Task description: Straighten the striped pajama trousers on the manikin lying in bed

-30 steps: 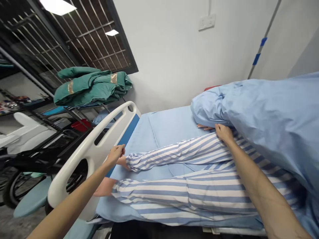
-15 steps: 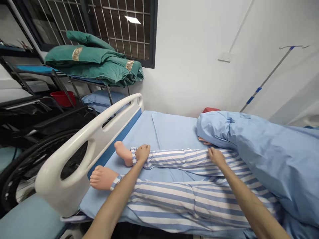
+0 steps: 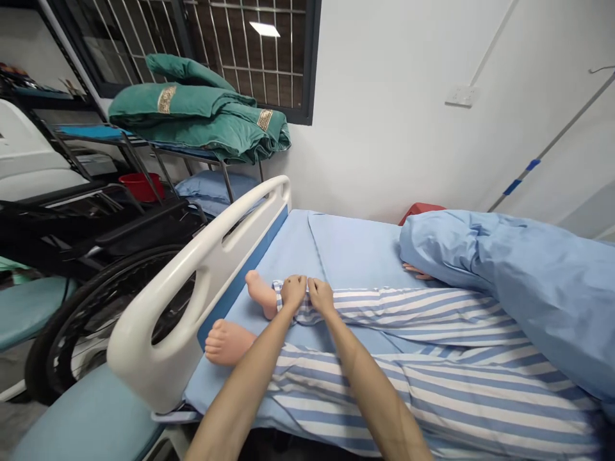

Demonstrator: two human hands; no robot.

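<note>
Two smooth, plastic-looking feet (image 3: 229, 341) lie on the bed at its foot end, showing below blue-and-white striped trousers (image 3: 461, 378). At the far leg's ankle, my left hand (image 3: 294, 291) is closed on the striped trouser leg (image 3: 358, 299) just above the cuff. Close beside it, my right hand (image 3: 320, 296) is closed on the same trouser leg, slightly higher up. The fingertips of both hands are largely hidden on the far side. Farther up the bed, a light blue quilt (image 3: 523, 288) covers the upper part, with the fingers of a hand (image 3: 417, 271) showing from under its edge.
A white footboard (image 3: 158, 294) closes off the bed's left end. Beyond it stand a wheelchair (image 3: 120, 256) and a pale green seat (image 3: 91, 416). Folded green quilts (image 3: 202, 121) lie by the window, and an IV pole (image 3: 552, 144) leans into view at the right.
My right hand has moved left along the far trouser leg, from near the knee to beside my left hand. My left hand stays at the ankle. The view has shifted.
</note>
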